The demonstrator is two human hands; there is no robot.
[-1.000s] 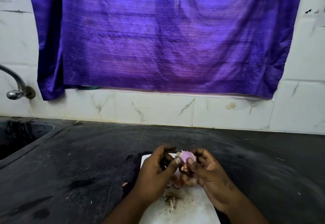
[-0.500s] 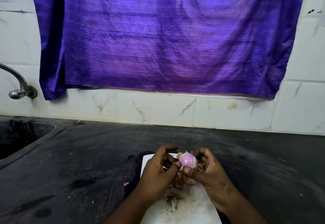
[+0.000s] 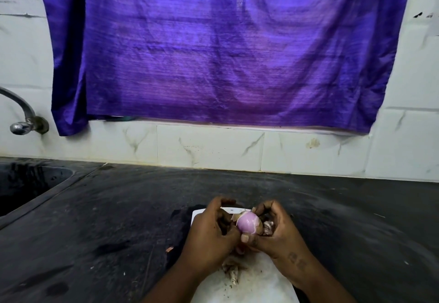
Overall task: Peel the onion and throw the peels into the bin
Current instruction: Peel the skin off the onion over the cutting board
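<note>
A small pink-purple onion (image 3: 248,223) is held between both hands above a white cutting board (image 3: 256,281). My right hand (image 3: 280,233) cups it from the right and below, with loose papery peel (image 3: 268,226) in the palm. My left hand (image 3: 211,231) pinches at the onion's left side, where a flap of skin (image 3: 235,217) sticks up. Brown peel scraps (image 3: 231,269) lie on the board below the hands. No bin is in view.
The board rests on a dark stone counter (image 3: 118,219). A sink (image 3: 26,183) is sunk into the counter at the far left, with a metal tap (image 3: 21,122) above it. A purple curtain (image 3: 225,48) hangs over the white tiled wall behind.
The onion has turned in my hands and more of its bare pink surface shows. Both hands have stayed in place over the board.
</note>
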